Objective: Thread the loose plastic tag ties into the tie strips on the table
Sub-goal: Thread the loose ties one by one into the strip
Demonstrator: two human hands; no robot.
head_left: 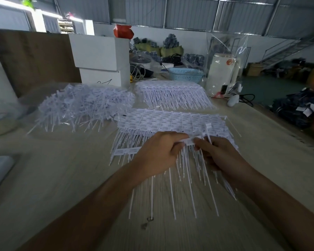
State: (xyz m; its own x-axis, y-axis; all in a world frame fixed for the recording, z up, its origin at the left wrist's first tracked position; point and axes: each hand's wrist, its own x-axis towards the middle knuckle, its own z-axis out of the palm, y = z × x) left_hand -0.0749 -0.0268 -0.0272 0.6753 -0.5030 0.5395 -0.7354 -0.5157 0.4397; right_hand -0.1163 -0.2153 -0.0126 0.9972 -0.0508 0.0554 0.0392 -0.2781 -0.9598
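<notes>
Both hands hold one white tie strip (188, 142) just above the wooden table (62, 178), its long thin tails hanging toward me. My left hand (158, 153) grips the strip's left part. My right hand (219, 156) pinches its right end, where a loose tag tie (207, 130) sticks up between the fingers. Behind the hands lies a flat stack of tie strips (170, 120). A heap of loose tag ties (83, 104) sits on clear plastic at the left. Another strip stack (172, 93) lies farther back.
White boxes (100, 58) stand at the back of the table, beside a brown board (35, 57). A blue basket (186, 74) and a bagged white appliance (223, 73) sit at the back right. Dark garments (295, 109) are piled beyond the right edge.
</notes>
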